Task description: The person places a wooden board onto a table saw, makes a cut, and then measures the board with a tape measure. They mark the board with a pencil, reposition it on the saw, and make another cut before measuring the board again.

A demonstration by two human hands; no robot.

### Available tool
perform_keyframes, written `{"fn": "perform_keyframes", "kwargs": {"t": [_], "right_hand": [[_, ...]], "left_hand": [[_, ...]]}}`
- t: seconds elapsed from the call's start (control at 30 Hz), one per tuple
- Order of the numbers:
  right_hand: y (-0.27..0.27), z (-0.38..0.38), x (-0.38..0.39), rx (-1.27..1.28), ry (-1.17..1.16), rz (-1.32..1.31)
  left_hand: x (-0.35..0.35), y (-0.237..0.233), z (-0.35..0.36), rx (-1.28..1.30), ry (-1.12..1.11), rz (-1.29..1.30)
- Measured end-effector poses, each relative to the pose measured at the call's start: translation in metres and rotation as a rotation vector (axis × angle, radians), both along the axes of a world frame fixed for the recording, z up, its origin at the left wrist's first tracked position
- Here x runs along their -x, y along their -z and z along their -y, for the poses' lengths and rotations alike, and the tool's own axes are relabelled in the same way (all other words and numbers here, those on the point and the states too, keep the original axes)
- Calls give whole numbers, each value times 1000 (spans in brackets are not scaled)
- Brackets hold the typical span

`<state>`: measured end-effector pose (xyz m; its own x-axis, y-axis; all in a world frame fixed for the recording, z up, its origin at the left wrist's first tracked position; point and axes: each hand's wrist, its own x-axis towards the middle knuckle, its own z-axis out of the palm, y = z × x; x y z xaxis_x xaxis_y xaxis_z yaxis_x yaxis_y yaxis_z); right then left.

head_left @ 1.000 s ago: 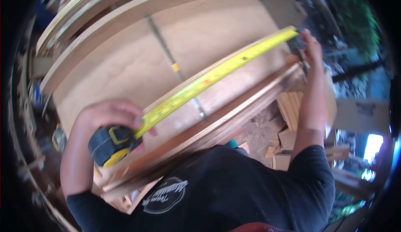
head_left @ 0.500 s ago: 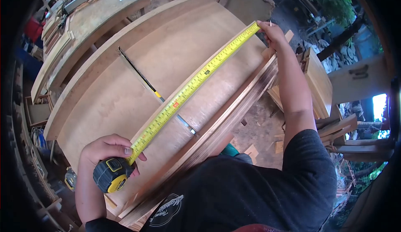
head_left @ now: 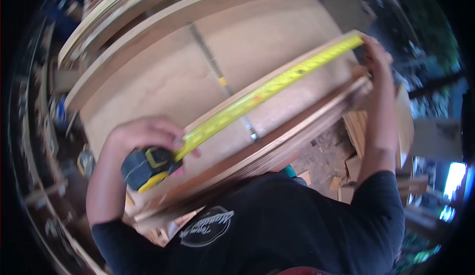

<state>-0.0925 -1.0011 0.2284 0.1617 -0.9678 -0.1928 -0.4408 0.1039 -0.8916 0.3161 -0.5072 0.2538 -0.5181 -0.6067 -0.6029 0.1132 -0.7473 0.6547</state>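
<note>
A yellow tape blade [head_left: 269, 88] stretches diagonally along a wooden strip above a large wooden panel [head_left: 163, 84]. My left hand [head_left: 148, 135] is closed on the black and yellow tape measure case [head_left: 151, 168], its fingers at the blade's mouth. The blade's far end and the strip's end are pinched in my right hand [head_left: 376, 54], whose fingertips are blurred. Across the panel, under the blade, lies a thin dark rod [head_left: 205, 50] with a yellow band and a metal end.
A curved wooden rail [head_left: 198, 3] edges the panel's far side. Stacked boards [head_left: 237, 163] run along the near side, close to my body. Wood pieces [head_left: 356, 131] stand at the right. A power tool [head_left: 85, 161] sits at the left.
The view has shifted and blurred, so the panel, tape and both hands appear farther right. My right hand and the blade's end appear slightly lower. Both hands keep their holds.
</note>
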Motion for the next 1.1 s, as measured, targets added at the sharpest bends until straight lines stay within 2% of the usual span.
{"fn": "perform_keyframes", "kwargs": {"t": [0.1,0.17,0.27,0.4,0.47,0.5,0.6,0.63,0.7,0.73,0.8,0.87,0.97,1.03,1.07,1.1], "right_hand": [[9,18,9,22,-38,-22],[7,24,13,12,-64,-65],[-2,7,6,94,-28,-172],[-12,13,23,236,51,-125],[-14,21,34,388,105,69],[-17,25,41,391,108,65],[-31,37,67,362,-72,384],[-38,30,69,364,-70,382],[-54,-2,59,131,-434,894],[-61,-23,47,15,-501,996],[-86,-151,-49,185,-110,855],[-78,-187,-60,106,-392,806],[-71,-231,-93,-151,-1023,790],[-66,-259,-102,-161,-851,638],[-60,-266,-112,-94,-882,586],[-62,-280,-130,-144,-910,638]], "left_hand": [[1,-1,-2,5,24,16],[3,1,-8,-1,-37,22],[5,-2,-9,11,-50,9],[7,0,-11,8,-76,9],[6,3,-11,-7,-101,43],[5,3,-11,-4,-98,40],[6,4,-12,11,-99,77],[7,2,-12,7,-117,76],[8,1,-12,1,-133,75],[8,0,-11,-13,-127,53],[7,1,-10,-29,-120,32],[5,2,-9,-56,-100,-12],[7,-5,-9,0,-89,-19],[7,-3,-10,14,-92,-21],[8,-3,-10,28,-95,-24],[8,-3,-10,29,-96,-23]]}}
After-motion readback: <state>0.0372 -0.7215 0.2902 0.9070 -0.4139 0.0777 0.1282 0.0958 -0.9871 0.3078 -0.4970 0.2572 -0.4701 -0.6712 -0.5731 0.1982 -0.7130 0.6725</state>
